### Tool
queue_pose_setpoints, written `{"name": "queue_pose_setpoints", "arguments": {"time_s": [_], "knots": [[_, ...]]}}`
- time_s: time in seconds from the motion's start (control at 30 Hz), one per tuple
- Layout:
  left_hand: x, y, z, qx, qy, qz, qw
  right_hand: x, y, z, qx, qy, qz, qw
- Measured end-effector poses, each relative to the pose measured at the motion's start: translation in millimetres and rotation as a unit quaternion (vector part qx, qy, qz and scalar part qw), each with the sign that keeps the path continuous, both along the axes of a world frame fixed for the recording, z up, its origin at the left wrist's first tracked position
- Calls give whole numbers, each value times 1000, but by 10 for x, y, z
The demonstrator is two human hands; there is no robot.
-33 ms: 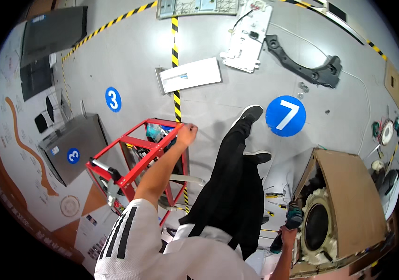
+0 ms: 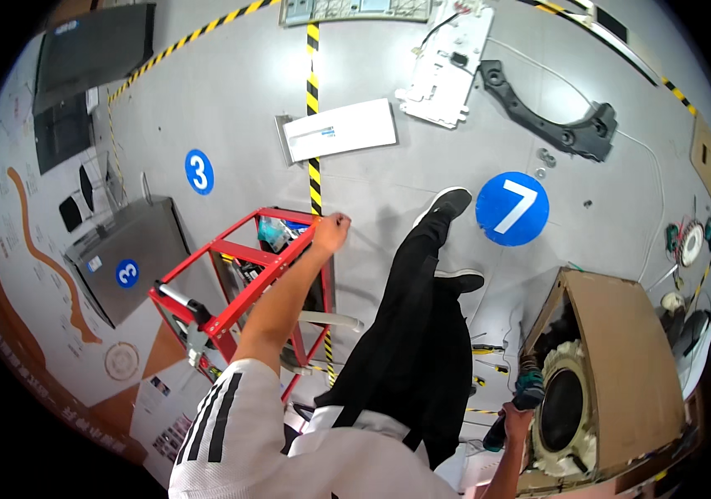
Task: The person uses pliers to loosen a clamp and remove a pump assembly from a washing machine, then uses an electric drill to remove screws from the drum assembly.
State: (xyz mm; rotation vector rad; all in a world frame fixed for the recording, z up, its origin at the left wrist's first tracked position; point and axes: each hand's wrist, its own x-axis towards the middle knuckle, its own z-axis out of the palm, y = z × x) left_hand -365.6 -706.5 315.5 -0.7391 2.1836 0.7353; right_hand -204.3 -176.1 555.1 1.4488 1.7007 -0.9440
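Note:
My left hand (image 2: 333,233) is closed, fingers curled, at the far right corner of a red tool cart (image 2: 243,256). What its fingers hold, if anything, is too small to make out. My right hand (image 2: 516,418) grips a dark green and black cordless drill (image 2: 529,389) by its handle. The drill points away from me, beside a boxy brown-panelled appliance body (image 2: 621,366). In that body's open side, close to the drill, a round dark opening (image 2: 562,409) shows within a pale ring. Pliers and other hand tools (image 2: 488,350) lie on the floor left of the drill.
Farther off lie a white drawer-like panel (image 2: 340,133), a white moulded part (image 2: 447,71) and a dark curved bracket (image 2: 551,125). A grey cabinet (image 2: 126,258) stands left of the cart. A thin hose or cable (image 2: 659,191) crosses the floor at right.
The view has shifted slightly. My right hand and the drill appear a little farther right; my left hand stays at the cart corner, closed.

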Motion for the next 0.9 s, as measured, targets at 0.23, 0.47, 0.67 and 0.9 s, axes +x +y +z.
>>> {"name": "queue_pose_setpoints", "arguments": {"time_s": [0.23,0.47,0.67,0.9], "knots": [[-811,-296,-530,249,-59,389,885,-1059,-263,-497,-24,34,13,999],[-1061,159,-1013,350,-84,374,855,-1157,-572,-687,-90,31,6,995],[-1123,1039,-1918,283,-155,179,929,-829,-598,-823,-75,-53,-31,995],[-1522,1857,-3330,18,49,-265,963,183,-357,-1121,-15,-67,-175,982]]}}
